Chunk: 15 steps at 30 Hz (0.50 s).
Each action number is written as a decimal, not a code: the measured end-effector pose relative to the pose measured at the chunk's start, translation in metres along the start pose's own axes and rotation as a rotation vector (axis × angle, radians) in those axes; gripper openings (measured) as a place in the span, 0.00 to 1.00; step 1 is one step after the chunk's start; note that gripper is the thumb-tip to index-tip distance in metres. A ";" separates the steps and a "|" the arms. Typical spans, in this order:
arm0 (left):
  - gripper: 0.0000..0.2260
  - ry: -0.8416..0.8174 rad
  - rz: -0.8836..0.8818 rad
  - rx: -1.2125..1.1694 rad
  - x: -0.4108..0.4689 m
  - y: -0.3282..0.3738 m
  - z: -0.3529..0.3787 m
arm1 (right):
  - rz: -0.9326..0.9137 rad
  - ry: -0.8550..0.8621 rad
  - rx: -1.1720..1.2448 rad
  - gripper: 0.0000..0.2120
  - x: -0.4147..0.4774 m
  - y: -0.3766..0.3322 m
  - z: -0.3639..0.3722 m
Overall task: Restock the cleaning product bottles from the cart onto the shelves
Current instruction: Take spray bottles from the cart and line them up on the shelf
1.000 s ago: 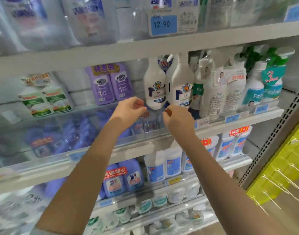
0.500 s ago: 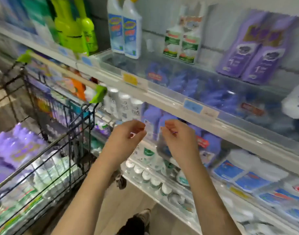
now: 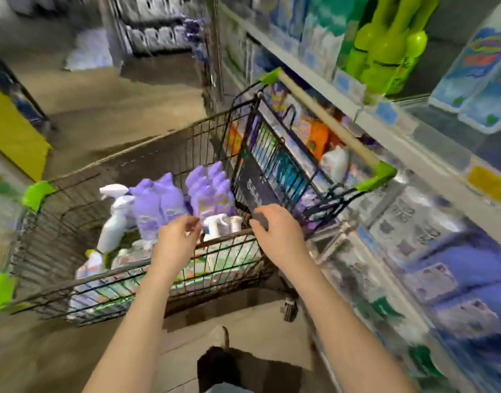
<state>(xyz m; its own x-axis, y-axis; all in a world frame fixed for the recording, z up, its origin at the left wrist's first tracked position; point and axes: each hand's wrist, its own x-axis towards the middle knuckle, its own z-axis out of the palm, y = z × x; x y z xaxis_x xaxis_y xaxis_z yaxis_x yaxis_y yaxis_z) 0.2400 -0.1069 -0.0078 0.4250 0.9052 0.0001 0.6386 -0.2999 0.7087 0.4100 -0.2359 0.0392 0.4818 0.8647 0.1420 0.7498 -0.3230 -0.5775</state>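
Bottles [image 3: 158, 205], the purple ones, stand just beyond the fingertips on my feed, so I start at the fingers. The left hand [image 3: 177, 242] hovers over the near rim of the cart [image 3: 59, 222]. Its fingers [image 3: 188, 224] are loosely bent toward the thumb, with nothing between them that I can make out. The right hand [image 3: 280, 231] hangs beside it, a little apart, fingers loosely curled and carrying nothing. Their tips lie in front of the cart's dark seat flap [image 3: 252, 185], and I cannot tell whether they touch it. Between the two hands I see small white pump bottles [image 3: 215, 225] inside the basket. Beyond the left hand the purple bottles cluster upright, with white spray bottles [image 3: 116, 219] to their left and flat green-and-white packs [image 3: 229, 259] lower down. The cart's handle [image 3: 323, 120], capped in green, runs along the shelves [image 3: 399, 131] on the right, where lime-green bottles [image 3: 385, 58] stand. Much of the view is smeared.
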 end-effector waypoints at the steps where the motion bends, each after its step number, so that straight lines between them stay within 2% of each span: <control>1: 0.08 -0.029 -0.034 0.025 0.016 -0.019 -0.002 | -0.017 -0.035 -0.015 0.13 0.015 -0.006 0.014; 8: 0.13 -0.104 -0.289 0.109 0.100 -0.128 -0.023 | -0.050 -0.338 -0.058 0.15 0.101 -0.037 0.128; 12: 0.11 -0.100 -0.479 0.121 0.146 -0.204 -0.032 | -0.045 -0.501 -0.112 0.15 0.139 -0.050 0.188; 13: 0.12 -0.097 -0.547 0.114 0.157 -0.233 -0.030 | -0.052 -0.535 -0.127 0.15 0.148 -0.054 0.202; 15: 0.22 -0.057 -0.618 0.103 0.179 -0.296 -0.020 | -0.062 -0.573 -0.124 0.16 0.167 -0.062 0.229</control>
<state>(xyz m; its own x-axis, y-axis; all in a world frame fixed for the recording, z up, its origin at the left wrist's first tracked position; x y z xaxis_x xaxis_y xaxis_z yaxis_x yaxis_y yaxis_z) 0.1139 0.1500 -0.2038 -0.0106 0.9041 -0.4272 0.8347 0.2432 0.4941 0.3403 0.0172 -0.0855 0.1390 0.9422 -0.3047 0.8328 -0.2777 -0.4789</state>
